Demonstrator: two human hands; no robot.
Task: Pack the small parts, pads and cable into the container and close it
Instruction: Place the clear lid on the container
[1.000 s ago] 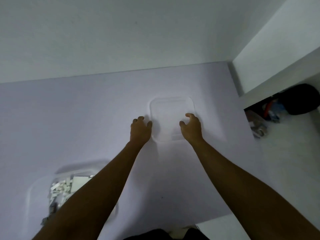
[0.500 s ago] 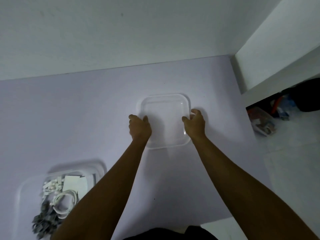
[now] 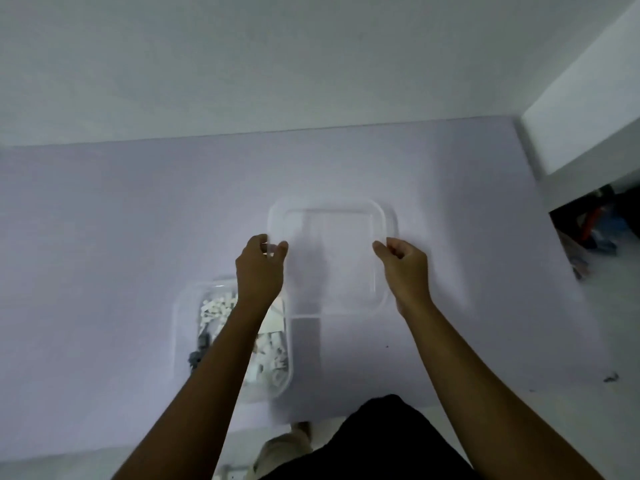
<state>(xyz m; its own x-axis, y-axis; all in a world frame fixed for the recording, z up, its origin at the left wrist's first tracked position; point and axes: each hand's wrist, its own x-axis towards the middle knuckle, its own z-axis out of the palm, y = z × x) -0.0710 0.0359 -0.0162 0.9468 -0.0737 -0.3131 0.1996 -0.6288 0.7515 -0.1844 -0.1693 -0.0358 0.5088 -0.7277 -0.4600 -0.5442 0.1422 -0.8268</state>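
A clear square lid (image 3: 332, 258) hangs lifted above the pale purple table. My left hand (image 3: 259, 268) pinches its left edge and my right hand (image 3: 405, 268) grips its right edge. Below and to the left stands the clear container (image 3: 180, 341), partly hidden under my left forearm. Inside it lie small white parts (image 3: 218, 306), grey pieces (image 3: 201, 355) and white pads (image 3: 275, 323). The cable is not visible.
The table (image 3: 104, 254) meets a white wall at the back. A white ledge (image 3: 588, 116) rises at the right, with dark clutter (image 3: 595, 230) on the floor under it. The table's near edge runs just in front of my body.
Both hands have closed on the lid's edges and lifted it off the table. The view has shifted, so the container now shows closer to the centre, beneath my left arm.
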